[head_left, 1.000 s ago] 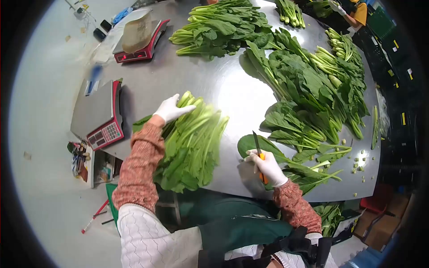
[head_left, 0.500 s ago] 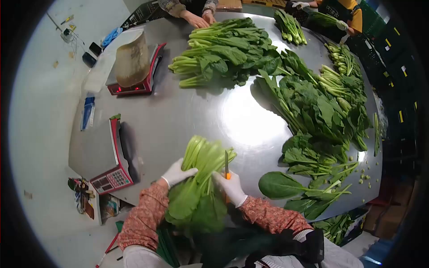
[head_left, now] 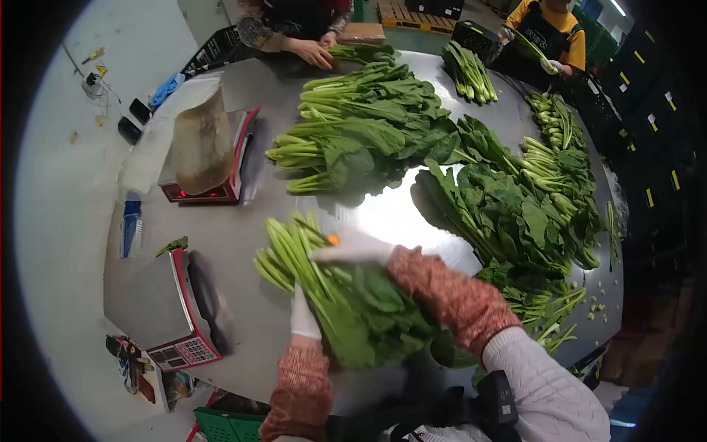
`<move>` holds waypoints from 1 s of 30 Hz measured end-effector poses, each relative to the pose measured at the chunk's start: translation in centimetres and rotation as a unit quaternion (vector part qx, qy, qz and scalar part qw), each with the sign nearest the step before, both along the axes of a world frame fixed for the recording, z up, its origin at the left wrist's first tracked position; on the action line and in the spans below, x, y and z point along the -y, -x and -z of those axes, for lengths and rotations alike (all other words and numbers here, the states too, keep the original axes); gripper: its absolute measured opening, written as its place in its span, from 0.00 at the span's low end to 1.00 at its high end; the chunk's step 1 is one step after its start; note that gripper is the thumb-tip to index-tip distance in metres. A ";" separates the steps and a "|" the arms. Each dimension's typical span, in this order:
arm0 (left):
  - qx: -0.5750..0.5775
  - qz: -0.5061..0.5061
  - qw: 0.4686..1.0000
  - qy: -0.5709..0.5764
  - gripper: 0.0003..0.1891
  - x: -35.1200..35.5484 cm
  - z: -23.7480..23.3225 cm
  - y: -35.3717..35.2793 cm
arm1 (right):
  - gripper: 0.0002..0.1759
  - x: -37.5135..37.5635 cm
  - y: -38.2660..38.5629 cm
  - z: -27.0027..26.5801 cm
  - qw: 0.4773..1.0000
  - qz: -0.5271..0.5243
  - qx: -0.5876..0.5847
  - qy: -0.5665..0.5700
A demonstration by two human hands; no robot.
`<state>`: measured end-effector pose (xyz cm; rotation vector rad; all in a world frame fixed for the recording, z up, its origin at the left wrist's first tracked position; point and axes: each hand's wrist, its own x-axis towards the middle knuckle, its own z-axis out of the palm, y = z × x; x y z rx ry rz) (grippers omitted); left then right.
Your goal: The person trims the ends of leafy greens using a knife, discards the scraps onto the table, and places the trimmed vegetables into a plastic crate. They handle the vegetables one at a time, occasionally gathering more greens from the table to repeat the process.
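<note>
A bunch of leafy greens [head_left: 342,309] is held low over the near part of the metal table, pale stems to the upper left and broad leaves to the lower right. My left hand [head_left: 303,315], in a white glove, is closed around the near side of its stems; its fingers are partly hidden. My right hand [head_left: 357,247], also gloved and slightly blurred, lies across the bunch from the far side. Between its fingers shows the orange handle of a knife [head_left: 333,240]; the blade cannot be seen.
Bundled greens [head_left: 368,125] lie ahead, with loose greens [head_left: 515,214] to the right. Two scales, one near [head_left: 188,346] and one far [head_left: 202,193], stand left. A co-worker's hands [head_left: 309,51] touch greens at the far edge; another person [head_left: 549,44] holds greens.
The bunch has moved away from my body and turned, its stems now pointing to the upper left. My right hand has reached across it, and the knife blade has gone out of sight.
</note>
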<state>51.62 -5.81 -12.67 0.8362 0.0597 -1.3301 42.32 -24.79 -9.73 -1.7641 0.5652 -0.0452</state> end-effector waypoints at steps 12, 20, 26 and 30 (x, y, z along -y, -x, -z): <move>0.076 0.091 0.991 -0.059 0.29 7.5 3.1 -2.1 | 0.22 5.0 9.0 -6.9 0.846 0.229 0.050 0.479; 0.066 0.079 0.987 -0.127 0.35 10.5 1.7 -1.7 | 0.22 -11.8 26.9 -0.3 0.918 0.323 -0.050 0.223; 0.005 0.011 0.996 -0.091 0.32 21.5 1.0 -2.0 | 0.21 -17.0 30.6 -0.2 0.890 0.444 -0.043 0.091; 0.034 -0.031 0.996 -0.082 0.27 28.4 2.9 -2.9 | 0.23 -18.0 31.4 0.1 0.894 0.430 -0.039 0.120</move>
